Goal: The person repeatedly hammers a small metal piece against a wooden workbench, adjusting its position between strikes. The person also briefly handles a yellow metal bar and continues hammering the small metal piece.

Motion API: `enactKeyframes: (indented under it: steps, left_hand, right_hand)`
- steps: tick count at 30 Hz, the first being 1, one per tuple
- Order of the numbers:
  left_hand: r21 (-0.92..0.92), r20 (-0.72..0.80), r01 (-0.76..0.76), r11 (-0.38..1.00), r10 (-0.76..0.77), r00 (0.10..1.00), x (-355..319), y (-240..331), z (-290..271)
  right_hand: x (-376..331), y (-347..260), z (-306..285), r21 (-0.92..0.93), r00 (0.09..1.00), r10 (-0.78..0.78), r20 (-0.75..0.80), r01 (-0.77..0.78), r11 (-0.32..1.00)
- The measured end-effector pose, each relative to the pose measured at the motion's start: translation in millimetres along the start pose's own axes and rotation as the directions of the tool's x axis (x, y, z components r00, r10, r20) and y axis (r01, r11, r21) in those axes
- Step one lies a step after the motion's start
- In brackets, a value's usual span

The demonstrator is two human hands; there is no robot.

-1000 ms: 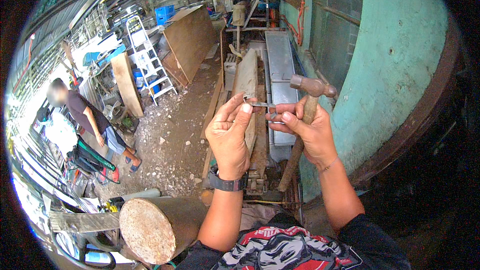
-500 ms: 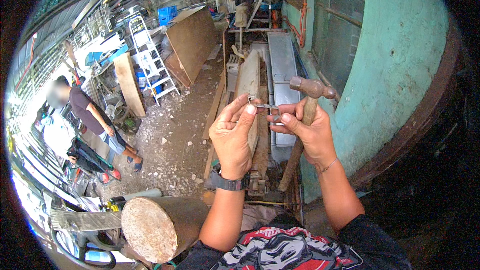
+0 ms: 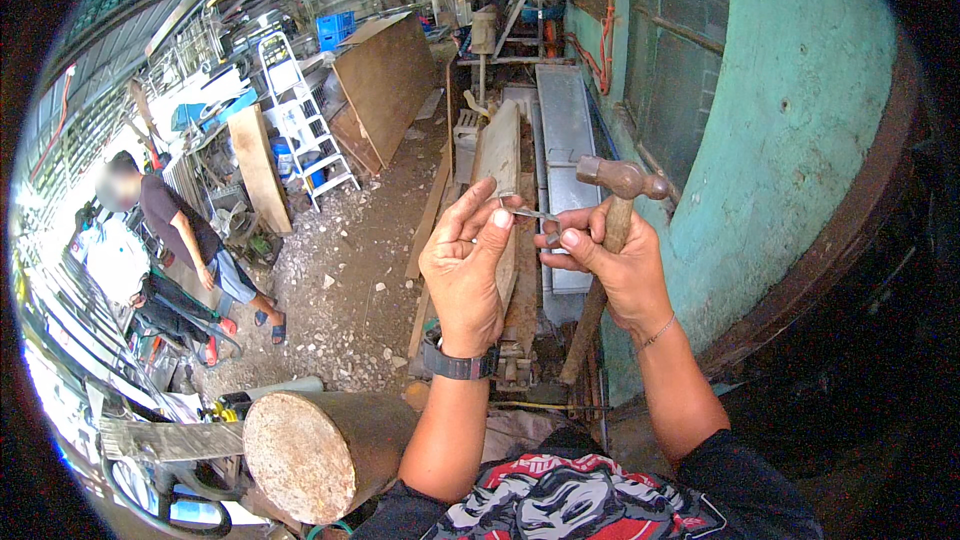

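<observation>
Between my two hands I hold a small bent metal strip (image 3: 530,213). My left hand (image 3: 466,265) pinches its left end with thumb and finger, and a dark watch is on that wrist. My right hand (image 3: 625,265) grips the strip's right end with its fingertips. A ball-peen hammer (image 3: 622,178) is also in my right hand, its wooden handle tucked across the palm and slanting down past it. The hammer's head stands above that hand. Part of the strip is hidden behind my fingertips.
Below my hands run a long board (image 3: 497,145) and a grey metal channel (image 3: 565,140). A green wall (image 3: 790,130) rises at right. A thick log (image 3: 310,455) lies near left. Two people stand at left, one in a dark shirt (image 3: 180,215), near a white stepladder (image 3: 300,110).
My hands have barely moved; the metal strip is turned a little and looks thinner. At left, the person in the dark shirt has shifted slightly.
</observation>
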State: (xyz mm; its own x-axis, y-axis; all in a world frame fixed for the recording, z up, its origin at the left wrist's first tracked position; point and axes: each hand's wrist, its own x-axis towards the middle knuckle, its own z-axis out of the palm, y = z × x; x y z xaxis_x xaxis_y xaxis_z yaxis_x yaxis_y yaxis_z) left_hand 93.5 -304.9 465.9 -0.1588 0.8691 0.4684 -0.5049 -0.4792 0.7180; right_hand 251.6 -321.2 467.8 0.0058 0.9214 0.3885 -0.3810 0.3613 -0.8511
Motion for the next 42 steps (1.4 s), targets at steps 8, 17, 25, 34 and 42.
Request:
enactKeyframes:
  steps: [8, 17, 25, 34, 42]
  left_hand:
    - [0.0, 0.025, 0.011, 1.0, -0.011, 1.0, -0.7, -0.2, -3.6]
    - [0.022, 0.012, 0.035, 0.999, -0.035, 0.999, -0.5, -2.9, -8.3]
    - [0.091, -0.03, 0.008, 0.996, -0.005, 1.0, 2.1, -8.4, -11.8]
    - [0.092, -0.052, 0.025, 0.995, -0.02, 0.998, 5.4, -9.8, -18.2]
    - [0.347, -0.053, 0.111, 0.931, -0.099, 0.994, 16.3, -59.7, -52.4]
  right_hand:
    - [-1.1, 1.5, -1.1, 0.003, 1.0, -0.002, -0.001, 0.002, 1.0]
    - [-0.8, 4.0, -4.4, 0.027, 1.0, 0.023, 0.003, -0.023, 0.999]
    - [1.5, 8.1, -7.4, 0.03, 1.0, 0.017, 0.016, -0.018, 0.999]
    - [10.1, 15.4, -9.8, 0.005, 0.999, 0.035, 0.011, -0.035, 0.999]
    - [39.6, 58.1, -36.9, -0.072, 0.99, 0.144, 0.013, -0.142, 0.987]
